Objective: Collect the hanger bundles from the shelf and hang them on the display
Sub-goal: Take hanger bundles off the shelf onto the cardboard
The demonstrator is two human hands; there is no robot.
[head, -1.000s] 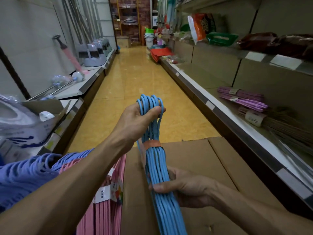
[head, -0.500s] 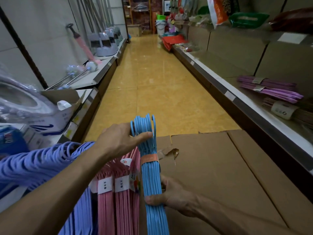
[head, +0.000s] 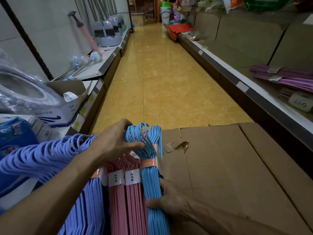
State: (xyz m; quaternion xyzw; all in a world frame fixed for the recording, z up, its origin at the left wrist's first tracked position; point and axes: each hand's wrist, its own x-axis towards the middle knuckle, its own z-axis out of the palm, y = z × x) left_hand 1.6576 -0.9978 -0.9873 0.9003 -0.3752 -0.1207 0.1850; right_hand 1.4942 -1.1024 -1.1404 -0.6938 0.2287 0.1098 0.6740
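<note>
Blue hanger bundle sits low centre of frame, lying lengthwise w/ hooks pointing up-frame, orange band around its neck. It rests just right of two pink hanger bundles, touching the nearest one; each pink one has a white label. Purple hanger bundles fan out at lower left, more purple ones running down to bottom edge.

Left hand comes in from lower left, fingers curled over the blue hooks, thumb on the near side – gripping the hook end. Right hand enters from lower right, fingers wrapped round the blue bundle's lower shafts, grasping it from the right side.

Big cardboard box, flaps closed, fills lower right under/beside the bundles. Yellow tiled aisle floor runs up centre. Right-side shelf holds purple bundles at mid right; left-side shelf carries mops etc.
</note>
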